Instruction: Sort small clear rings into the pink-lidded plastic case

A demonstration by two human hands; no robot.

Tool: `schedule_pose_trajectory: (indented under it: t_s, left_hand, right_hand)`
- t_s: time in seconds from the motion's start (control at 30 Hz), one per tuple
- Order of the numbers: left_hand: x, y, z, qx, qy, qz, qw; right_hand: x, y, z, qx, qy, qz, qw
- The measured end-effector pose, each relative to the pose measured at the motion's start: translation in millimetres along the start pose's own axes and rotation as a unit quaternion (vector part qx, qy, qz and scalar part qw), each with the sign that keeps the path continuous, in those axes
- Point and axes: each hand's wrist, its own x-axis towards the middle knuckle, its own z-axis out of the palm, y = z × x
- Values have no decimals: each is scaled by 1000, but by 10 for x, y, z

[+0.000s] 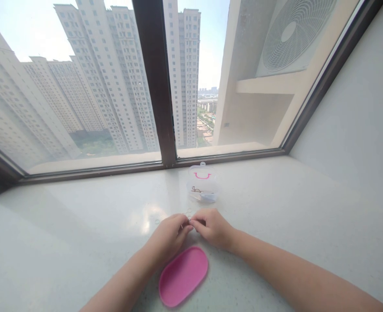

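No legible text, label, brand, number or sign. Clear box (203, 183): pink curved line (202, 178) only, not readable as lettering. Small item (189, 221), on the near side of the clear box: possibly marked, but too small to tell. Pink tray (184, 277), nearer the viewer than the clear box: none readable.

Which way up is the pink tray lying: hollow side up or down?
Hollow side up: the pink tray shows a raised edge around its sunken inside.

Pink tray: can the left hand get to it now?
Likely yes: the pink tray lies close by the left hand, nothing visibly between them, though that hand seems busy with a small object.
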Motion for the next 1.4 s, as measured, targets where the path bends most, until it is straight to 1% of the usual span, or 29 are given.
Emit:
schedule_pose_trajectory:
  t_s: [0.1, 0.27, 0.37, 0.43, 0.47, 0.5, 0.57, 0.63, 0.73, 0.83, 1.0, 1.1, 1.17, 1.2, 1.23, 1.27, 1.3, 1.33, 1.4]
  left_hand:
    - [-1, 7, 8, 11, -1, 5, 1000]
    - [2, -11, 5, 42, -3, 12, 999]
    - [0, -41, -50, 89, -3, -4, 996]
    - [-4, -62, -107, 132, -10, -19, 991]
    - [-6, -71, -136, 154, -16, -25, 988]
    - [-8, -79, -162, 174, -23, -29, 984]
    - [-6, -94, -196, 211, -37, -40, 976]
    - [1, -108, -205, 241, -48, -50, 968]
    - [13, -129, -186, 270, -61, -56, 959]
    - [16, -139, -160, 284, -67, -57, 955]
    - [21, -133, -149, 261, -62, -52, 962]
    - [50, -154, -190, 191, -56, -68, 978]
    - [76, -188, -246, 101, -48, -82, 990]
    - [88, -209, -279, 44, -39, -87, 995]
    - [99, -230, -313, -18, -21, -89, 996]
    - [108, -250, -346, -76, 0, -96, 992]
    - [116, -269, -375, -130, 29, -113, 985]
    - [122, -286, -398, -180, 59, -129, 973]
    - [135, -316, -424, -255, 116, -154, 948]
  right_hand:
    - [2, 7, 12, -19, -3, -13, 1000]
    - [7, 4, 6, -13, -23, -31, 999]
    - [-18, -12, -30, -28, -4, -48, 998]
    - [-56, -41, -60, -49, 4, -75, 996]
    - [-78, -63, -73, -57, -6, -97, 994]
    - [-102, -90, -81, -60, -30, -125, 990]
    - [-144, -155, -83, -61, -100, -190, 975]
    - [-174, -222, -67, -64, -168, -244, 953]
    - [-192, -301, -41, -90, -241, -282, 925]
    - [-197, -331, -26, -105, -266, -290, 913]
    - [-208, -283, 15, -111, -259, -286, 916]
    - [-197, -241, -20, -81, -241, -297, 920]
    - [-174, -210, -105, -42, -206, -299, 931]
    - [-157, -189, -165, -26, -172, -289, 941]
    - [-137, -161, -232, -20, -124, -275, 953]
    - [-112, -125, -302, -32, -65, -249, 966]
    - [-84, -78, -372, -52, -3, -226, 973]
    - [-51, -23, -439, -79, 55, -200, 975]
    - [23, 107, -554, -150, 151, -151, 965]
